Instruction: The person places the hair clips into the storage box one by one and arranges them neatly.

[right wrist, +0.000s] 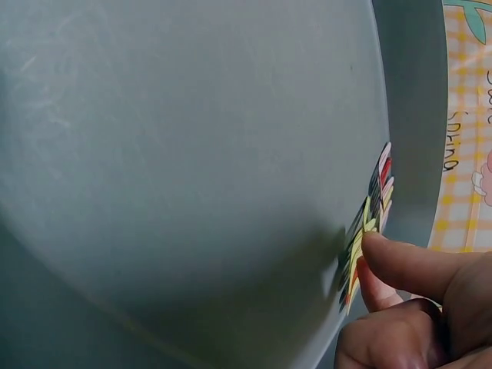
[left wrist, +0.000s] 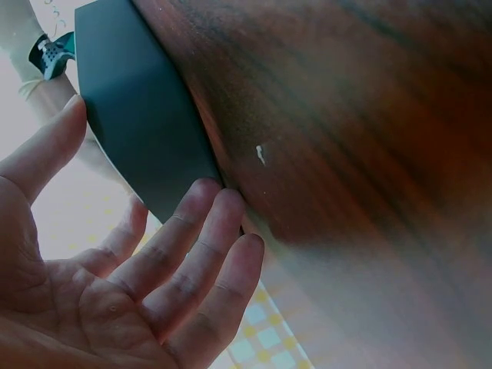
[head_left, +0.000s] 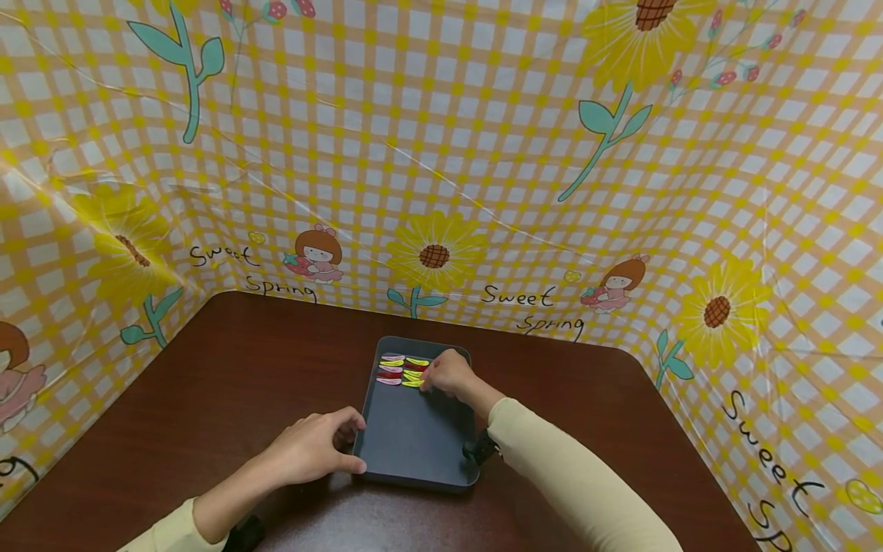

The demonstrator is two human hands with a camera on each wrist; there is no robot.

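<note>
Snap hair clips in pink, yellow and red lie in two columns at the far end of a dark grey tray (head_left: 414,437); the left column includes a pink clip (head_left: 388,382). My right hand (head_left: 451,373) reaches in over the right column. Its thumb and forefinger pinch a yellow hair clip (right wrist: 356,250) at the end of that column, partly hidden by the fingertips. At the tray's near left corner is my left hand (head_left: 313,446), its thumb and loosely bent fingers touching the rim and outer wall (left wrist: 142,100).
The tray stands on a dark brown wooden table (head_left: 276,360). A yellow checked cloth (head_left: 441,153) with sunflowers and lettering rises behind the table and along both sides. The right forearm (head_left: 566,460) crosses above the tray's right wall.
</note>
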